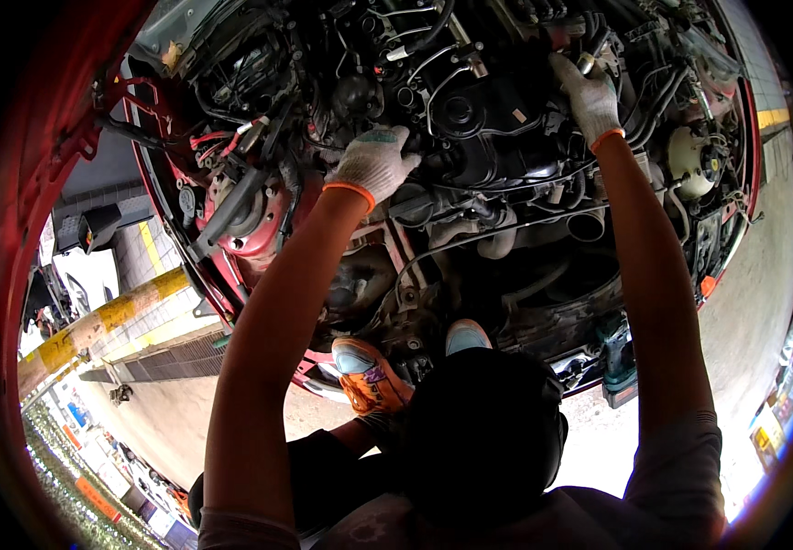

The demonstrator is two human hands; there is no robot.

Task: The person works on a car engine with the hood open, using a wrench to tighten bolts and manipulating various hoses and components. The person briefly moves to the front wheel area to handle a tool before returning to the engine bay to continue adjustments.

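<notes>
My left hand (374,165), in a white knit glove with an orange cuff, is curled among dark engine parts (456,112), left of centre in the open bay; what its fingers grip is hidden. Farther right and higher, my gloved right hand (590,99) has its fingers closed beside a small silvery cylindrical part (586,62) and black hoses (601,37); I cannot make out what they hold. Rigid metal pipes (451,53) lie between and above the hands, and a thin cable (506,225) crosses below them.
The red car body (66,110) borders the left. A pale reservoir (689,163) sits at right. An orange sneaker (364,376) and a second shoe (465,336) rest at the front edge, near a black rounded shape (470,431). A yellow striped bar (103,321) is at lower left.
</notes>
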